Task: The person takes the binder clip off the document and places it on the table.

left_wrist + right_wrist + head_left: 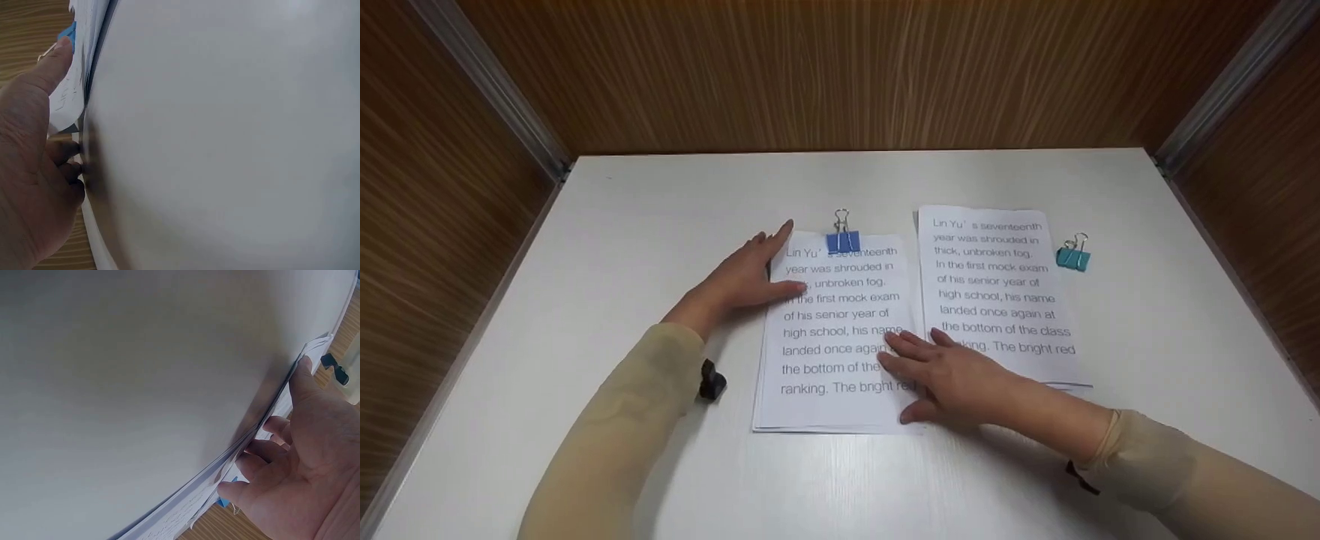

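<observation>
A stack of printed sheets [840, 414] lies on the white table, with a blue binder clip [843, 243] at its top edge. At the stack's upper left side is my left hand [739, 276], its thumb over the top page and its fingers extended along the edge. My right hand [960, 381] rests with spread fingers on the lower right edge of the same stack. In the right wrist view the right thumb [304, 377] lies at the sheets' edge. A second printed stack [994, 266] lies just to the right, partly covered by the right hand.
A teal binder clip [1073, 259] lies on the table [660, 195] beside the right stack's upper right side. Wood-grain panels [840, 75] rise behind and at both sides of the table. Each sleeve has a small black piece [712, 381] near the wrist.
</observation>
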Demonstrator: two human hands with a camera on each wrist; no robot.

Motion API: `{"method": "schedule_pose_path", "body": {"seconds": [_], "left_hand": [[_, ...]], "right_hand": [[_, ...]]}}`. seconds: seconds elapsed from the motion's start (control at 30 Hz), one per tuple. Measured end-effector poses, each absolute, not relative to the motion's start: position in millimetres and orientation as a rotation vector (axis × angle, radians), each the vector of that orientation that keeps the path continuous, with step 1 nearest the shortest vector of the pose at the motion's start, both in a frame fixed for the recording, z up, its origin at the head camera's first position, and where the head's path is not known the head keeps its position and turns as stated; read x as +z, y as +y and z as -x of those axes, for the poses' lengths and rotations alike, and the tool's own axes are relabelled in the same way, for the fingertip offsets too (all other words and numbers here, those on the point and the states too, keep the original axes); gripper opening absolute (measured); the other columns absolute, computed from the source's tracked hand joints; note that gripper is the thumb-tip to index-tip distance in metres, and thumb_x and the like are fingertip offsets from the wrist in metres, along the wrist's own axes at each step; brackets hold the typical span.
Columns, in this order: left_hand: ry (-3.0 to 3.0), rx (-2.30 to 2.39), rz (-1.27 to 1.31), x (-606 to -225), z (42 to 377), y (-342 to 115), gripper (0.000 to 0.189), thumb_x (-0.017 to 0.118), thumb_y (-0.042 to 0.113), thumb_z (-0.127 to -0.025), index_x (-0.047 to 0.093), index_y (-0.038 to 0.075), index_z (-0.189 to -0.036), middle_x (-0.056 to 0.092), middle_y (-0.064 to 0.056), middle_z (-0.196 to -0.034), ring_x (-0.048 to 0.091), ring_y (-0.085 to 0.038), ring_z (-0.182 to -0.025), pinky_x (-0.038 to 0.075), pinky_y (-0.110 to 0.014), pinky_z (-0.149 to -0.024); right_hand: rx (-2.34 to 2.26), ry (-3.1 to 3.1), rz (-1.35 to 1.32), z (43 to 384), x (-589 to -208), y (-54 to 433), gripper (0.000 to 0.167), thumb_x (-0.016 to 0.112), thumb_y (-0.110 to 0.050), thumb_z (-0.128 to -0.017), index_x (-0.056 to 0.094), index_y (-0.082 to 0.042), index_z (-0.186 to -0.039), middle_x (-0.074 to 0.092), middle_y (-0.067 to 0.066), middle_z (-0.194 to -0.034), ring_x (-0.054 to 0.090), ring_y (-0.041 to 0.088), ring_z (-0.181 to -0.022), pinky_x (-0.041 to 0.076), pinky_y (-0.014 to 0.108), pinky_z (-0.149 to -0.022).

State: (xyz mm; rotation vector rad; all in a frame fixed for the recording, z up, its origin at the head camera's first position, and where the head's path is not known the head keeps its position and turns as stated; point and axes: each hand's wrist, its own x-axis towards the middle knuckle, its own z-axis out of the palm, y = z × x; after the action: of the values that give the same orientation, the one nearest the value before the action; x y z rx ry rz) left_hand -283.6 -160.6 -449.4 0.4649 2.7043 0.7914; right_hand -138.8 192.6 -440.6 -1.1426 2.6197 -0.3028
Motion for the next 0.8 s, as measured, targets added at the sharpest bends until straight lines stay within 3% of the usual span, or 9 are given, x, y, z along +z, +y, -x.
{"method": "schedule_pose_path", "body": {"seconds": [0.17, 0.37, 0.5, 0.63, 0.8], "left_hand": [[2.692, 0.803, -0.496, -448, 280, -159, 0.105, 0.074, 0.065, -0.091, 0.010, 0.042, -0.171, 0.019, -0.020, -0.174, 0.015, -0.037, -0.162, 0.018, -0.056, -0.128], [2.605, 1.064, -0.450, -444, 279, -156, 0.091, 0.079, 0.052, -0.093, 0.030, 0.038, -0.168, 0.042, -0.005, -0.167, 0.036, -0.022, -0.154, 0.027, -0.042, -0.126], [2.416, 1.425, -0.357, -439, 283, -151, 0.073, 0.082, 0.035, -0.096, 0.049, 0.032, -0.161, 0.061, -0.004, -0.150, 0.059, -0.020, -0.131, 0.047, -0.035, -0.108], [2.308, 1.605, -0.302, -435, 290, -147, 0.060, 0.079, 0.020, -0.098, 0.058, 0.026, -0.155, 0.064, -0.005, -0.144, 0.061, -0.021, -0.121, 0.053, -0.029, -0.091], [2.330, 1.557, -0.308, -436, 297, -146, 0.052, 0.065, 0.009, -0.103, 0.060, 0.025, -0.153, 0.054, -0.001, -0.157, 0.052, -0.017, -0.135, 0.041, -0.032, -0.112]], "right_hand": [[-0.303, 2.616, 1.138, 139, -440, 192, 0.089, 0.077, -0.053, -0.093, 0.042, -0.013, -0.164, 0.031, 0.012, -0.172, 0.030, 0.032, -0.157, 0.025, 0.062, -0.125], [-0.295, 2.606, 1.141, 140, -440, 192, 0.089, 0.076, -0.053, -0.093, 0.041, -0.012, -0.164, 0.030, 0.012, -0.172, 0.029, 0.032, -0.158, 0.024, 0.062, -0.125], [-0.323, 2.610, 1.163, 140, -440, 193, 0.088, 0.076, -0.053, -0.093, 0.043, -0.010, -0.163, 0.032, 0.014, -0.171, 0.031, 0.034, -0.157, 0.026, 0.063, -0.124], [-0.342, 2.617, 1.191, 140, -440, 194, 0.087, 0.076, -0.052, -0.093, 0.044, -0.008, -0.162, 0.034, 0.016, -0.169, 0.034, 0.036, -0.155, 0.028, 0.064, -0.122], [-0.348, 2.617, 1.180, 139, -441, 194, 0.088, 0.076, -0.053, -0.093, 0.044, -0.009, -0.162, 0.033, 0.016, -0.170, 0.033, 0.036, -0.156, 0.027, 0.064, -0.123]]}}
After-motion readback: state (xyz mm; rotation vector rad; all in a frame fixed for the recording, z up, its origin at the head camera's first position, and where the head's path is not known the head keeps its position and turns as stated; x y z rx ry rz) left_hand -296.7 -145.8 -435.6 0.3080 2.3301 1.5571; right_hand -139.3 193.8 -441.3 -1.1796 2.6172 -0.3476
